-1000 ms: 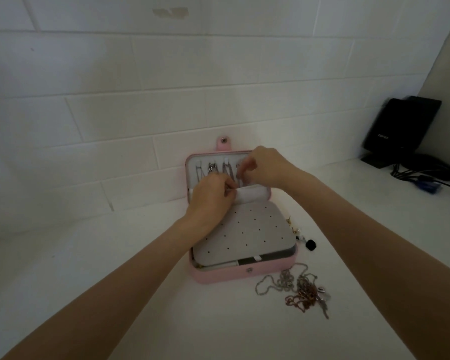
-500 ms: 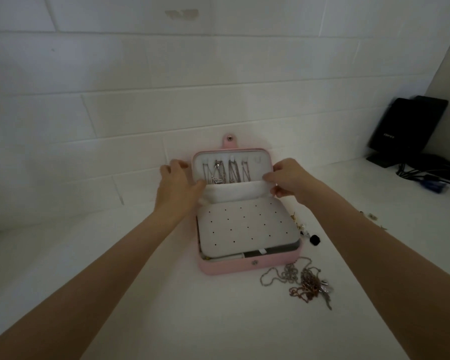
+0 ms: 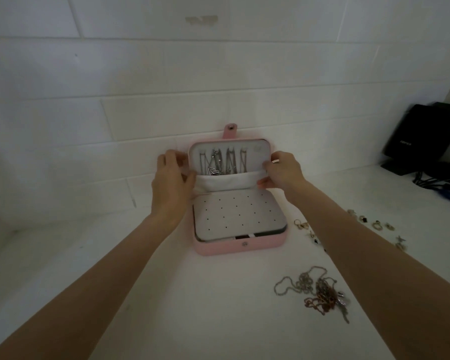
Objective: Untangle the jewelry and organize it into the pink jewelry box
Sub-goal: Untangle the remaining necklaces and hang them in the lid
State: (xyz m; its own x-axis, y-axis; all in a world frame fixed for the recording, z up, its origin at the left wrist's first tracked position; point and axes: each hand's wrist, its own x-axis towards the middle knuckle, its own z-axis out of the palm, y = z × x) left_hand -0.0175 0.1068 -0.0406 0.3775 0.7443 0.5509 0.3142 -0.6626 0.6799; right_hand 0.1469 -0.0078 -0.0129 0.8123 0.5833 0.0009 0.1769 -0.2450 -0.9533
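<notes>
The pink jewelry box (image 3: 238, 247) stands open on the white counter, its lid upright against the tiled wall. Several silver necklaces (image 3: 222, 162) hang inside the lid, their lower ends tucked into a white fabric pocket (image 3: 227, 183). My left hand (image 3: 170, 181) grips the lid's left edge. My right hand (image 3: 282, 174) grips the lid's right edge and pinches the pocket's corner. A grey perforated earring panel (image 3: 238, 216) covers the base. A tangle of silver and rose chains (image 3: 318, 291) lies on the counter to the front right of the box.
Loose rings and earrings (image 3: 374, 226) lie scattered right of the box, partly behind my right forearm. A black device (image 3: 424, 137) with cables (image 3: 442, 187) stands at the far right. The tiled wall is right behind the lid.
Both hands left the middle of the lid and pocket and moved apart to the lid's left and right edges. The hanging necklaces are now uncovered. The view shifted closer.
</notes>
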